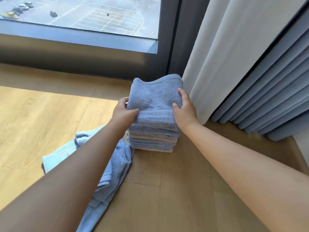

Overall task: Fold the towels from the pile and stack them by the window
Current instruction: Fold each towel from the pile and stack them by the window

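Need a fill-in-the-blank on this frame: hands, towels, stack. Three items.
1. The left hand and right hand both grip a folded towel coloured ____.
2. The stack of folded towels stands on a ____ floor.
3. The unfolded towels lie on the stack's ____ side.
Missing words: blue; wooden; left.

The head-worn wide-angle camera looks forward and steeply down along both forearms to the wooden floor (41, 114). The left hand (123, 113) and right hand (184, 111), gripping the top towel (155, 97), sit mid-frame at arm's length. The window (83, 14) spans the top and the curtain (225, 56) fills the right side.
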{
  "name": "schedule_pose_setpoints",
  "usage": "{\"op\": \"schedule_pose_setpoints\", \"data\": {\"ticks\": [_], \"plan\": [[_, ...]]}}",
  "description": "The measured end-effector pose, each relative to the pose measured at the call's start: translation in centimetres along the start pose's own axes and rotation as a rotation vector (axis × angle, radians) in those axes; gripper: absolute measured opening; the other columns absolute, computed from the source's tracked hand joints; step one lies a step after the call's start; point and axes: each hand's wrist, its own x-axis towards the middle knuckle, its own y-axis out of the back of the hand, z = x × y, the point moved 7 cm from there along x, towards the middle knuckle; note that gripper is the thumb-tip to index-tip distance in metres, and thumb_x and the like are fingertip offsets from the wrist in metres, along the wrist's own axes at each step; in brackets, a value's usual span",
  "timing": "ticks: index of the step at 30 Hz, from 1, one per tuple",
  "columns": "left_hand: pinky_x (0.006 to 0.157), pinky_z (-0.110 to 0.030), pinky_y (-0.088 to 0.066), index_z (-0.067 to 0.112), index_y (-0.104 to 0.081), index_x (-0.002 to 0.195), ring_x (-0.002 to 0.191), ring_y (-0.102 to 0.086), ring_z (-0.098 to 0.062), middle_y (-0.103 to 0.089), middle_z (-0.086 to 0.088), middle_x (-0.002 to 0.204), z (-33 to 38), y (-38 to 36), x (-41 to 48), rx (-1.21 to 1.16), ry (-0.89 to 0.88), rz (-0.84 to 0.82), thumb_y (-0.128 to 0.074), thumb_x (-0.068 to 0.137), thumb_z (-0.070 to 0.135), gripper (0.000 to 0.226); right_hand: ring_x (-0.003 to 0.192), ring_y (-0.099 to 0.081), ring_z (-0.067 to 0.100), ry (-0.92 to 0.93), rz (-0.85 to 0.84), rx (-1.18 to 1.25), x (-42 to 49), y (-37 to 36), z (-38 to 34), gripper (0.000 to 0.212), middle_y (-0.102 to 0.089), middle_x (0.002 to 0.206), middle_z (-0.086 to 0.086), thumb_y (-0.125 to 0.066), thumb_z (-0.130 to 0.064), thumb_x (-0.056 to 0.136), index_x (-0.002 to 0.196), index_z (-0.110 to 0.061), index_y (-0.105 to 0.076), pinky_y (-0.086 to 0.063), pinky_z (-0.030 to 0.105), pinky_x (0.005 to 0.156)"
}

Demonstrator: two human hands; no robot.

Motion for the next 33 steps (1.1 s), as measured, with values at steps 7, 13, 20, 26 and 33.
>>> {"op": "schedule_pose_setpoints", "data": {"ticks": [7,13,20,26,33], "plan": [[0.097,-0.035,-0.042,0.01,-0.034,0.137,0.116,-0.051,-0.027,-0.049,-0.011,0.131,-4.8,0.5,0.2,0.2,0.085,0.113,-0.057,0.09,0.024,0.054,0.131,-0.034,0.026,-0.106,-0.127,-0.17,-0.4,-2.1,2.8,0.051,-0.031,0.143,0.01,-0.038,-0.03,0.097,0.145,-0.029,-0.02,-0.029,0.032,0.104],[0.108,-0.036,-0.024,0.009,-0.027,0.143,0.137,-0.026,-0.025,-0.029,-0.01,0.15,0.2,-0.5,-0.5,0.896,-0.358,0.158,-0.044,0.095,0.024,0.053,0.141,-0.013,0.023,0.109,0.086,-0.698,-0.1,-0.6,-0.5,0.06,-0.015,0.153,0.008,-0.042,-0.028,0.09,0.145,-0.02,-0.02,-0.016,0.039,0.11],[0.116,-0.04,0.005,0.015,0.002,0.148,0.144,0.01,-0.016,0.007,-0.004,0.157,-2.2,-4.2,0.8,1.305,-0.302,-0.179,-0.013,0.099,0.043,0.059,0.145,0.011,0.019,0.202,-0.206,-0.944,2.5,-3.8,0.1,0.058,0.009,0.157,0.005,-0.023,-0.039,0.098,0.149,-0.019,-0.004,0.002,0.045,0.116],[0.116,-0.043,-0.002,0.016,0.003,0.148,0.144,0.008,-0.014,0.009,-0.001,0.157,-3.7,-3.3,0.4,1.204,-0.209,-0.204,-0.013,0.099,0.043,0.059,0.144,0.014,0.02,0.099,-0.306,-0.926,1.7,-3.9,2.1,0.063,0.014,0.156,0.007,-0.023,-0.047,0.096,0.149,-0.022,0.001,0.003,0.049,0.115],[0.111,-0.041,-0.018,0.01,-0.018,0.147,0.142,-0.016,-0.024,-0.014,-0.009,0.155,-2.7,6.1,-0.8,0.896,-0.273,0.234,-0.028,0.1,0.027,0.051,0.112,-0.045,0.023,0.785,0.193,-0.479,-3.6,-5.3,-7.7,0.045,-0.06,0.113,0.014,-0.04,-0.017,0.075,0.119,-0.017,-0.047,-0.021,0.041,0.098]]}}
